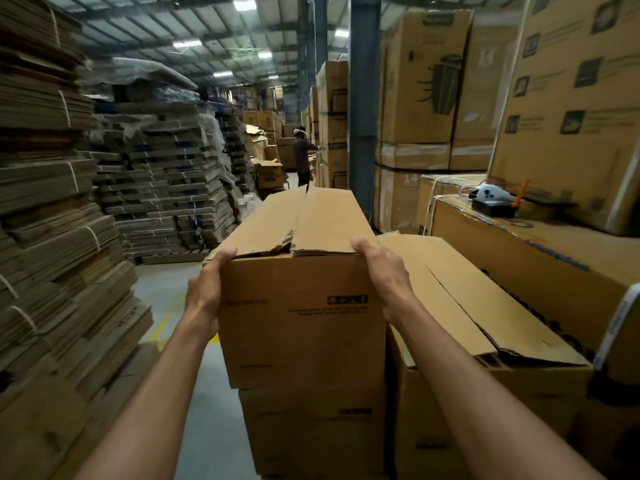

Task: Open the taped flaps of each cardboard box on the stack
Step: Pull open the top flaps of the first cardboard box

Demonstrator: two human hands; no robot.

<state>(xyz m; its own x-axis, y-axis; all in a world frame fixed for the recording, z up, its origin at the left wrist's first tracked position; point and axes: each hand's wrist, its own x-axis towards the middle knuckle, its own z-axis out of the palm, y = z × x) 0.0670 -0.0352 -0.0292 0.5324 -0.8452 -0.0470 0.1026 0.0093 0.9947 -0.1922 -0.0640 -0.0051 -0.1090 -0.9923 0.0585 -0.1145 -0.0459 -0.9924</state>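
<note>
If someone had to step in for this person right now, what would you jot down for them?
Left hand grips the top box at its near left corner; right hand grips the near right corner, thumb on the flap edge.
The top box sits on a lower box in the stack.
Its flaps lie flat, centre seam split and torn at the near end.
Done: seam appears parted. Left: lift those flaps, then do the lower box.

Tied flattened-cardboard bundles (52,202) left, blue pillar (362,116), distant person (303,154) ahead, printed cartons (426,81) right.
</note>
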